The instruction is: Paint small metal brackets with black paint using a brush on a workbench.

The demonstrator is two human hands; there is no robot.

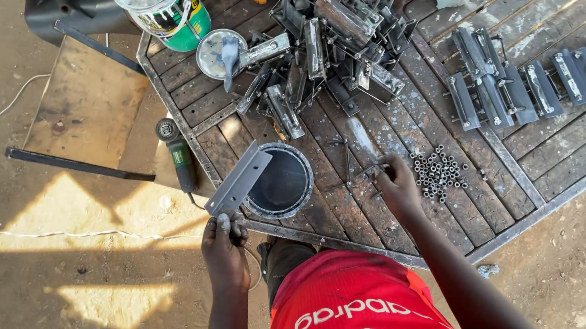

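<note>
My left hand (pixel 225 246) is closed around the near end of a grey painted metal bracket (pixel 238 181), an angled strip, holding it up so its far end hangs over the rim of the open paint tin (pixel 281 183). I'll place everything off that tin. Just right of it my right hand (pixel 396 184) is down on the slatted metal table (pixel 351 229), fingers curled and pinching at something thin among the loose pins (pixel 347 161) lying there; what exactly is between my fingertips I can't tell from here. Further right of the tin sits the scatter of small nuts (pixel 438 172), touching nothing but the slats.

Risks, as I judge them. The bracket looks freshly coated, and my grip is only at one end, so a slip could drop it into the tin or smear it against the rim. The slats have gaps: any pin or nut I nudge could fall through to the dirt. Behind the tin, the heap of dark metal parts (pixel 329 40) is stacked loose and could slide toward it. Left of the tin, the angle grinder (pixel 179 158) lies off the table edge on a board (pixel 86 106), near my elbow's path. Beyond the tin, the lidded green paint can (pixel 165 13) stands close to the table's corner.
</note>
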